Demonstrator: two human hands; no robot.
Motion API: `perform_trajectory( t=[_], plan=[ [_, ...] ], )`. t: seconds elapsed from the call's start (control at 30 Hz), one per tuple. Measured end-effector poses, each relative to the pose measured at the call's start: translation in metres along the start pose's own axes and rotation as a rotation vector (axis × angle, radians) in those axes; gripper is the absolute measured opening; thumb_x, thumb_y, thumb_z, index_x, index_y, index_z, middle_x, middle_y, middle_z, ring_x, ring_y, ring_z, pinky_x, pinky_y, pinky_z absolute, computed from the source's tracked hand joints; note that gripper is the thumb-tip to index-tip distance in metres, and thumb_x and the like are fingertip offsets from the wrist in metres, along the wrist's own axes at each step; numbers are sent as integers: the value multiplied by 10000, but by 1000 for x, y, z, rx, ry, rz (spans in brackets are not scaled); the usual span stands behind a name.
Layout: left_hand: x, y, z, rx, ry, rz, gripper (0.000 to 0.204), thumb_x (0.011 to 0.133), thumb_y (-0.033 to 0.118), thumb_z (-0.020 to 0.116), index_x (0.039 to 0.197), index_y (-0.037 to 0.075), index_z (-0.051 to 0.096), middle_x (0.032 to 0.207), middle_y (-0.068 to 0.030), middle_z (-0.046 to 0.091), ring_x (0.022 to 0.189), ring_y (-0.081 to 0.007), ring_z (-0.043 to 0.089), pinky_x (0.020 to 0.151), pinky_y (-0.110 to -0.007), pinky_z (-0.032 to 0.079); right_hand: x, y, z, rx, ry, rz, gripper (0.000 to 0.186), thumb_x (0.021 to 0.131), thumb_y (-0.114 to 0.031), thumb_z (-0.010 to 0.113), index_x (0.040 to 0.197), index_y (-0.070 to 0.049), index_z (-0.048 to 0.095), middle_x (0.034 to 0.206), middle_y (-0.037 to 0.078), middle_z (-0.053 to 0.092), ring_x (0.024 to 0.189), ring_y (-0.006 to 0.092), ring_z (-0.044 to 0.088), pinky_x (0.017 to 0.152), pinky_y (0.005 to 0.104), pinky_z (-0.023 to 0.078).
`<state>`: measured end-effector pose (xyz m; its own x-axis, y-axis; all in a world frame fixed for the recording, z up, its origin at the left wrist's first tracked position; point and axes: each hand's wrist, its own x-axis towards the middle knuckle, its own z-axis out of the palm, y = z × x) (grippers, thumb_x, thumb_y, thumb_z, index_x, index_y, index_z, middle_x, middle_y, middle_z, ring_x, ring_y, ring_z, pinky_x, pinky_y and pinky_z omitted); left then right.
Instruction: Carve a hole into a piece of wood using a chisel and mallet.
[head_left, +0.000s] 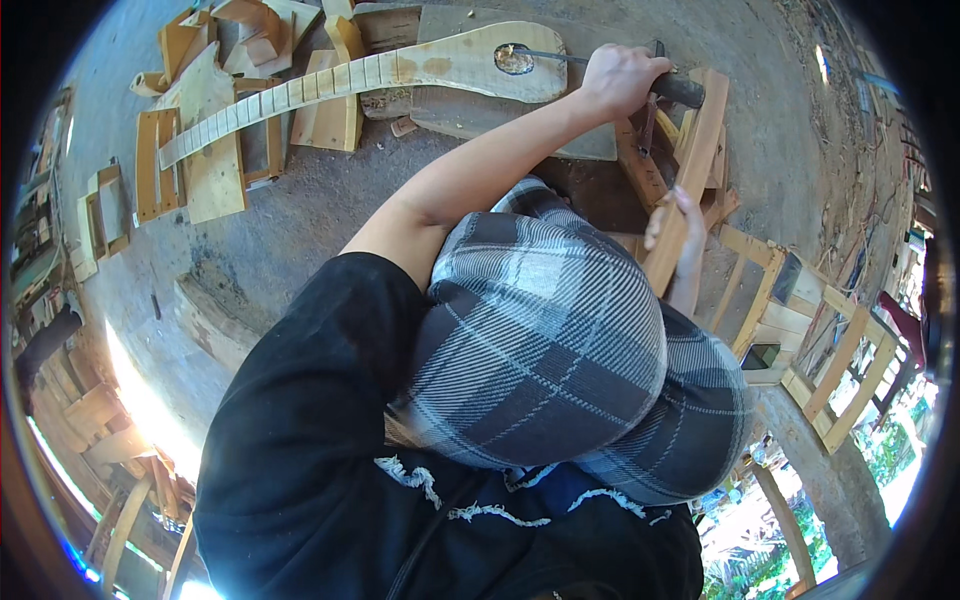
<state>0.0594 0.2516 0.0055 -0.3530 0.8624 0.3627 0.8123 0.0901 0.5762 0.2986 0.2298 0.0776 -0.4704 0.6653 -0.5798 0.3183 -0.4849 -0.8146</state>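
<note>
A long pale wooden piece (440, 62) lies across boards on the ground. It has a narrow notched arm and a broad rounded end with an oval hollow (514, 59) holding wood chips. My left hand (622, 80) is closed round a chisel, whose thin metal blade (553, 54) points into that hollow. The chisel's dark handle (680, 91) sticks out on the right of my fist. In my right hand (680, 225) is a long wooden bar (688, 180), held tilted with its upper end beside the handle; I cannot tell whether they touch.
Wooden offcuts and boards (210, 90) are heaped at the far left. Wooden frames (845, 365) stand at the right. A thick timber block (215, 320) lies on the ground at the left. My knees in plaid cloth (550, 350) fill the middle.
</note>
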Motion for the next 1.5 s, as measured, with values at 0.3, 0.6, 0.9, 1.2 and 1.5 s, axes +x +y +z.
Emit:
perform_trajectory(
  t=[0.3,0.6,0.9,1.2,1.5],
  plan=[
    [5,-2,2,44,-7,8,361,689,172,713,1045,180,650,936,-48,672,866,-275,668,737,-398,530,2,-28,-9,560,395,-367,439,912,-453,541,1046,-36,521,608,72,527,432,148,507,399,259,446],
    [1,-4,-8,63,-11,9,313,689,169,694,1000,154,655,912,-75,677,856,-288,668,727,-400,530,-9,-48,-28,387,120,-339,389,879,-435,579,986,-70,498,604,63,512,422,162,501,384,267,420],
    [0,-4,-12,32,17,-29,265,693,177,688,953,138,663,917,-83,679,856,-296,666,738,-408,524,3,-21,-1,-124,188,-152,436,873,-438,587,1016,-35,505,569,72,506,395,153,499,369,246,425],
    [17,4,-54,-177,30,-159,264,686,241,720,936,159,702,869,-85,687,839,-298,665,725,-421,519,-6,-9,-12,116,117,-126,392,938,-397,539,1043,-21,508,551,79,510,391,152,504,354,236,415],
    [16,-52,-186,-1195,262,-302,256,908,148,627,1130,31,573,863,9,596,760,-91,551,676,-241,438,-7,-22,-12,121,147,-185,406,925,-402,560,1045,-16,525,560,76,522,391,145,509,356,231,416]
  ],
)
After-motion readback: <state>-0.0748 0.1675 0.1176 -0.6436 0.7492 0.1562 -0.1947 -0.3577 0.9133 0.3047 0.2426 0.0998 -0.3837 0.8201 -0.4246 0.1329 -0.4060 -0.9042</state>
